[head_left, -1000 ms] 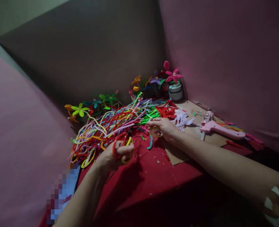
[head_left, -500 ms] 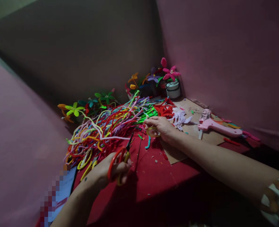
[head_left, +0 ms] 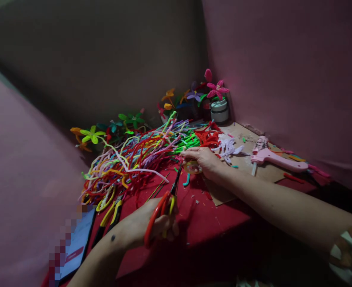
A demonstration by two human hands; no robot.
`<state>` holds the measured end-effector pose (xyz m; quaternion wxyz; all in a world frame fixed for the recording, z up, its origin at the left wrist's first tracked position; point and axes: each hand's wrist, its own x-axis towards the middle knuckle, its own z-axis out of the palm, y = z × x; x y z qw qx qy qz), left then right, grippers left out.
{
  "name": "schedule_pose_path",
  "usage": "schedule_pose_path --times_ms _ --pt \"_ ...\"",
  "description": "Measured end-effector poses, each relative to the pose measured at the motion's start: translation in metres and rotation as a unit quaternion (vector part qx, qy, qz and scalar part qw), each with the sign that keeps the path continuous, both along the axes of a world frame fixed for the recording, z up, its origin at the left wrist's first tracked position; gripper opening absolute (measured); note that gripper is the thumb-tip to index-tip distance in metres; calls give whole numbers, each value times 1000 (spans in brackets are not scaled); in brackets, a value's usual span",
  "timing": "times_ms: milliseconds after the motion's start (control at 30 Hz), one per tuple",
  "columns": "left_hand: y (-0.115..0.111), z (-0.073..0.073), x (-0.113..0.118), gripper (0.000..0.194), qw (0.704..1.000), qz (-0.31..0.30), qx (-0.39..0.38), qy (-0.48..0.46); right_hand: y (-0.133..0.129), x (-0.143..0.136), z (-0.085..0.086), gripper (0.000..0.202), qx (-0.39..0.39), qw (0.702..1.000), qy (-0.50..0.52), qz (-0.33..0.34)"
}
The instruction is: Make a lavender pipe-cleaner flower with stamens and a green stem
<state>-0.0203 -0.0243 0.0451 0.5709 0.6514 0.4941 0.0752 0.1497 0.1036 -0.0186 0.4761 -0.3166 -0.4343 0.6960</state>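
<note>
My feed: stem pile [head_left: 146, 153] beyond both hands. Right hand [head_left: 205, 160] closed in a pinch, left hand [head_left: 161, 224] curled round scissors [head_left: 173, 192], tips just beside right fingertips; a slip could nick them. Right also holds tape [head_left: 190, 167]; pale bit [head_left: 184, 148] at its pinch, too small to identify.

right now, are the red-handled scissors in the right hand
No, the red-handled scissors are in the left hand, their blades pointing up toward the right hand.
</note>
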Motion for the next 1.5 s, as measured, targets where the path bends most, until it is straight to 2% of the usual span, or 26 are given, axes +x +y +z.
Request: schedule_pose_path --times_ms 200,367,567,800,900,1200,1500 --pt "16 -11 2 41 1000 -5 17 1 -5 0 5 15 -26 1000 -9 -7" --pt "18 -9 5 33 1000 4 27 14 -8 -1 8 18 -30 999 -9 -19" --pt "11 -8 8 23 999 47 -4 18 -7 -1 7 15 -34 999 -10 -13" --pt "14 -8 12 24 998 40 31 29 -6 -1 3 15 -23 1000 -2 6" --pt "14 -7 16 19 996 56 44 49 -5 -2 1 14 -25 999 16 17" --pt "11 -7 22 9 989 91 73 91 -3 0 5 6 -111 991 51 47" --pt "7 -18 25 15 978 125 118 117 -1 1 6 9 -168 981 68 75"
